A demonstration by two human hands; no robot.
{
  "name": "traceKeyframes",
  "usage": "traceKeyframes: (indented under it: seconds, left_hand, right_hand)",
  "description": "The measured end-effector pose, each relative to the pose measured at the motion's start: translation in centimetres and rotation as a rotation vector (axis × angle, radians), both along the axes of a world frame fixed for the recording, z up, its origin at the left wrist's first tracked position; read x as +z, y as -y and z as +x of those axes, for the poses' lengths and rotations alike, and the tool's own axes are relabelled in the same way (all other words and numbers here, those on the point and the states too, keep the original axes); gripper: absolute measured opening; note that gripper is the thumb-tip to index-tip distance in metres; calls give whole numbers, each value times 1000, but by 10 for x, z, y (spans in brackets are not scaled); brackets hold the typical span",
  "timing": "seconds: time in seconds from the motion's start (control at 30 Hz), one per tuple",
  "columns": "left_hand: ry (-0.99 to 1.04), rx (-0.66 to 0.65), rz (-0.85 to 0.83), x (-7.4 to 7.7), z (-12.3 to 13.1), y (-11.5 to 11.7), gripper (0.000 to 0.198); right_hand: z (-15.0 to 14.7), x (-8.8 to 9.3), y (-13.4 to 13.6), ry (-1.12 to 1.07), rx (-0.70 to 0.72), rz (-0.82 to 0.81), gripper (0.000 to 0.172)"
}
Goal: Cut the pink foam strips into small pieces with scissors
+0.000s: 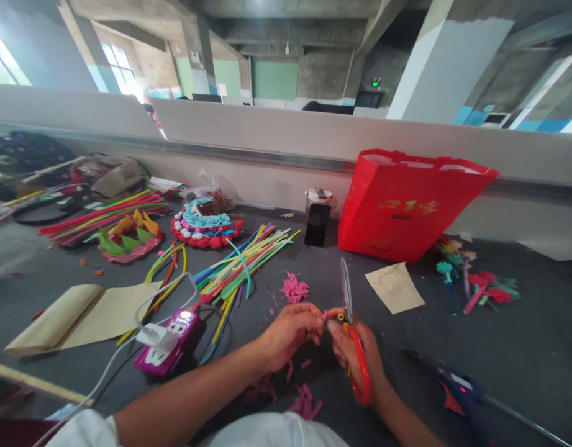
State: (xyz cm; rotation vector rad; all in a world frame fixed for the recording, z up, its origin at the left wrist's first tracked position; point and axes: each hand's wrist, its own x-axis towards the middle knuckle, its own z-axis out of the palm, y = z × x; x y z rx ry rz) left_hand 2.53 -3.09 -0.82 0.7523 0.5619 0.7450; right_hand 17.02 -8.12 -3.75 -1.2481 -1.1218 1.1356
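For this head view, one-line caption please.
Right hand works red-handled scissors against a small pink piece pinched by left hand, above pink scraps.

- Daylight poured in from the windows (120, 68) at upper left, and from my remote seat they looked blown out to white.
- The dark table (523, 347) was evenly lit, with only soft shadows.
- Wide-angle distortion bent the partition (276, 133) and the pillars toward the edges.
- The near corners were soft and smeared; the centre stayed sharp.
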Motion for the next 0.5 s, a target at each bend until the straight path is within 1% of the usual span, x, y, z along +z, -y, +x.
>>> traceKeyframes:
  seconds: [0.07, 0.13, 0.27, 0.5]
  left_hand:
    - [-45, -32, -4, -2, 0, 1, 7]
    - [-74, -52, -8, -2, 1, 1, 6]
    - [-100, -74, -9, 0, 1, 1, 6]
    - [-105, -109, -62, -3, -1, 0, 7]
  right_hand:
    - [1, 0, 1, -121, 58, -44, 35]
    - [1, 0, 1, -175, 94, -59, 33]
    - [0, 0, 1, -184, 132, -43, 30]
    - [0, 3, 3, -207, 137, -58, 30]
